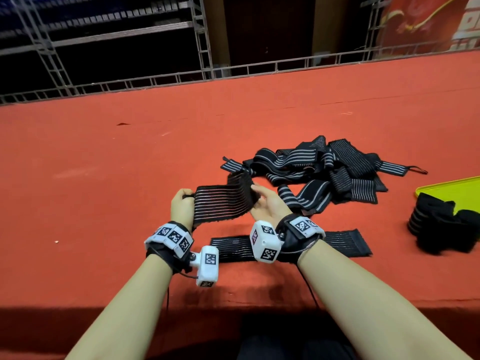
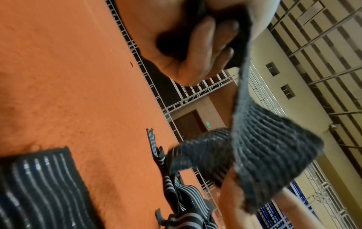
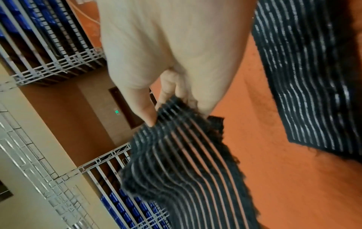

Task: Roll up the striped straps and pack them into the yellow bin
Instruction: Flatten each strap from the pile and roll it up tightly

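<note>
I hold one black strap with thin pale stripes [image 1: 220, 203] stretched above the red table. My left hand [image 1: 185, 197] grips its left end in a closed fist, and the left wrist view shows those curled fingers [image 2: 197, 45] wrapped on the strap [image 2: 264, 147]. My right hand [image 1: 255, 190] pinches the other end between thumb and fingers [image 3: 145, 111], where the strap [image 3: 186, 162] bends over. The yellow bin [image 1: 446, 188] sits at the right edge, partly cut off.
A second strap [image 1: 345, 242] lies flat on the table under my wrists. A tangled pile of striped straps [image 1: 324, 172] sits beyond my right hand. Several dark rolled straps [image 1: 436, 227] lie at the bin's near-left corner. A metal truss railing [image 1: 233, 71] borders the table's far edge.
</note>
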